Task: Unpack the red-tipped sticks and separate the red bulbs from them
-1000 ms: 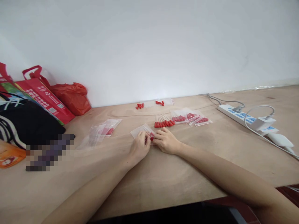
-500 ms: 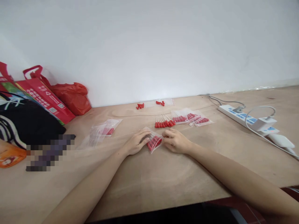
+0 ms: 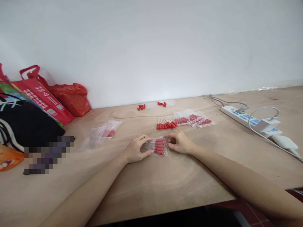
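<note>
Loose red-tipped sticks (image 3: 166, 123) lie just beyond; left hand (image 3: 135, 149) and right hand (image 3: 180, 142) pinch the filled bag (image 3: 158, 146) between them.

The left hand (image 3: 136, 149) hides one pouch (image 3: 159, 147) end (patch (image 3: 48, 154) pixelated).

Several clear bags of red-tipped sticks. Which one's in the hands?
The bag nearest the camera, held between left hand and right hand; the filled bags behind and the bags at left lie untouched.

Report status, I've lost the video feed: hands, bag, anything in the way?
Left hand and right hand each grip an end of the clear bag of red-tipped sticks. Bag flat on table. Loose sticks just beyond, not touching.
</note>
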